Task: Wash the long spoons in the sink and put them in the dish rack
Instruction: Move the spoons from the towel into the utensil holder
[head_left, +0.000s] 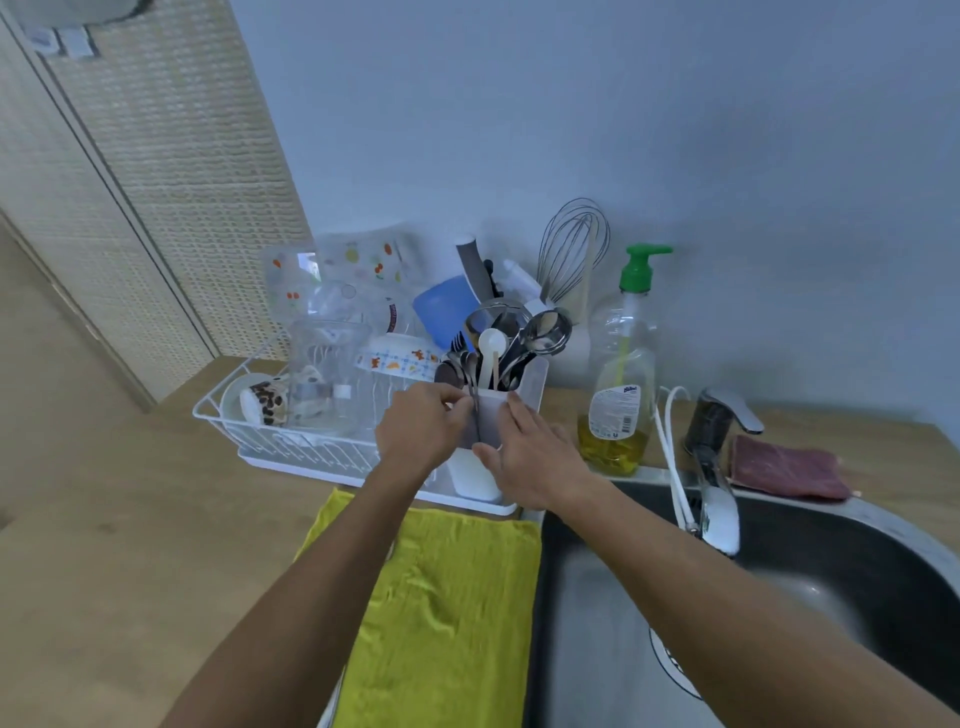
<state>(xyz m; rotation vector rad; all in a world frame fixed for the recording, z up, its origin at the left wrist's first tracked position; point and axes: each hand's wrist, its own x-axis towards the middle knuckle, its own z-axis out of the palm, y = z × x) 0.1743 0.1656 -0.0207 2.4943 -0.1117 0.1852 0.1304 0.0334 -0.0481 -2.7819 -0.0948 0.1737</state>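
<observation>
L hand (421, 426) pinches a thin spoon (471, 374) by the handle, fingers curled tight, at the rim of the white cutlery holder (491, 421) in the dish rack (291, 447). R hand (535, 457) lies on the holder front, fingers fairly straight. Sink (831, 571) is off to the right. Can't tell if the spoon's going in or out. Best approach: brace the holder w/ R hand & move the spoon straight vertical, so it doesn't snag the other utensils.
</observation>
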